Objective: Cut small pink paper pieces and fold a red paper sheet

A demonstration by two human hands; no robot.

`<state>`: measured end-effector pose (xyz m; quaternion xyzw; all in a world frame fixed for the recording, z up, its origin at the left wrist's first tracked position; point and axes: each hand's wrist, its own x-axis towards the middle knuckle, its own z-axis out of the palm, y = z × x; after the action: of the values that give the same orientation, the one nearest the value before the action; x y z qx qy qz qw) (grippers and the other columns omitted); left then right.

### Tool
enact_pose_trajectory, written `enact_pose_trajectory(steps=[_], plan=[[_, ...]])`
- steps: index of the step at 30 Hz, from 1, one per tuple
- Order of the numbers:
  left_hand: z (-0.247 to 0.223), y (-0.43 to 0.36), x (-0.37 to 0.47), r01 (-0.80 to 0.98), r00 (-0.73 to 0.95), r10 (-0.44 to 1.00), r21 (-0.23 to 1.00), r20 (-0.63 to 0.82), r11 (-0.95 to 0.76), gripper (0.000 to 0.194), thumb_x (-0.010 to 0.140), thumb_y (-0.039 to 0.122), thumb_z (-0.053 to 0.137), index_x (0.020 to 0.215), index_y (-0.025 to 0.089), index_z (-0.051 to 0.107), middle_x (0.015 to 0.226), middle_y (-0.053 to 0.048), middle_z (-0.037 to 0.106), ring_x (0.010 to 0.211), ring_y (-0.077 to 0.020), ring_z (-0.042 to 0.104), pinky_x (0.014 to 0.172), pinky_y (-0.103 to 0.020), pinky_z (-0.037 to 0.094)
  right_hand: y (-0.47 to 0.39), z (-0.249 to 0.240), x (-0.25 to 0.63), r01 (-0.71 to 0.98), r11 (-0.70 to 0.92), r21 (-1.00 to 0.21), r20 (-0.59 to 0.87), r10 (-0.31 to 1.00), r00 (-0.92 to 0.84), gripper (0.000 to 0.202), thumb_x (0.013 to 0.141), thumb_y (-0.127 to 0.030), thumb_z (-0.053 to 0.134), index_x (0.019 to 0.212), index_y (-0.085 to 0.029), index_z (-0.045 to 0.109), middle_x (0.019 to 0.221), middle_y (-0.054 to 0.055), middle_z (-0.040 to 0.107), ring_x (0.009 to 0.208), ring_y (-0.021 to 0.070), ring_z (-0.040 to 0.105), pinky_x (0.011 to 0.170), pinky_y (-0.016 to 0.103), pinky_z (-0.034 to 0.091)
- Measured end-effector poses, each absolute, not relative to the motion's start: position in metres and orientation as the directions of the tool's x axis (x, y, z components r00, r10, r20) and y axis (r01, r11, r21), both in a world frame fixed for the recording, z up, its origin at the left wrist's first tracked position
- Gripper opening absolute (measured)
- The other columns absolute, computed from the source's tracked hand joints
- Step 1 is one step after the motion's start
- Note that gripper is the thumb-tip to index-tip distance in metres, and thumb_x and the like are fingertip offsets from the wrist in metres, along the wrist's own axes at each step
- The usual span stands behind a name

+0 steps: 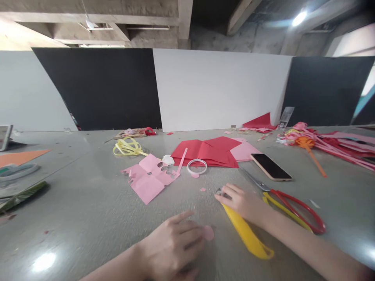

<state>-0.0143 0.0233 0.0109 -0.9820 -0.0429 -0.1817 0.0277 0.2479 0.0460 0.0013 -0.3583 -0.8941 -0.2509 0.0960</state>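
My left hand (175, 246) is low in the middle of the head view, palm down, with its fingers apart. A small pink paper disc (208, 233) lies at its fingertips, seemingly touched by them. To the right, my right hand (241, 201) has its fingers closed over the upper end of a yellow-handled tool (247, 234). The tool has a ridged edge and a loop at its near end; a bit of dark metal shows by the fingertips, and the rest of that end is hidden. Red-and-yellow-handled scissors (288, 208) lie beside the right forearm.
Beyond the hands lie pink paper with holes (149, 179), a white ring (197, 166), red paper sheets (199, 151) and a phone (271, 166). Yellow strips (128, 147) are farther left, pink strips (334, 144) far right. Panels (222, 89) stand along the back.
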Motion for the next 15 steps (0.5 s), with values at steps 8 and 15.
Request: enact_pose_trajectory(steps=[8, 15], plan=[[0.008, 0.023, -0.015, 0.099, 0.927, 0.083, -0.023, 0.367, -0.995, 0.027, 0.075, 0.026, 0.045, 0.094, 0.015, 0.059, 0.094, -0.012, 0.065, 0.087, -0.0234, 0.059, 0.092, -0.045, 0.035, 0.010, 0.023, 0.198, 0.766, 0.641, -0.036, 0.411, 0.708, -0.573, 0.018, 0.079, -0.006, 0.049, 0.087, -0.018, 0.061, 0.086, 0.003, 0.057, 0.085, 0.0179, 0.050, 0.071, 0.029, 0.044], [-0.001, 0.023, -0.017, 0.130, 0.908, 0.118, -0.002, 0.402, -0.992, 0.024, 0.072, 0.024, 0.047, 0.091, 0.016, 0.060, 0.094, -0.013, 0.066, 0.086, -0.0245, 0.061, 0.092, -0.046, 0.036, -0.006, 0.013, 0.179, 0.752, 0.556, -0.354, 0.294, 0.830, -0.475, 0.015, 0.077, -0.006, 0.054, 0.068, -0.017, 0.059, 0.079, 0.000, 0.057, 0.074, 0.0144, 0.053, 0.064, 0.026, 0.042]])
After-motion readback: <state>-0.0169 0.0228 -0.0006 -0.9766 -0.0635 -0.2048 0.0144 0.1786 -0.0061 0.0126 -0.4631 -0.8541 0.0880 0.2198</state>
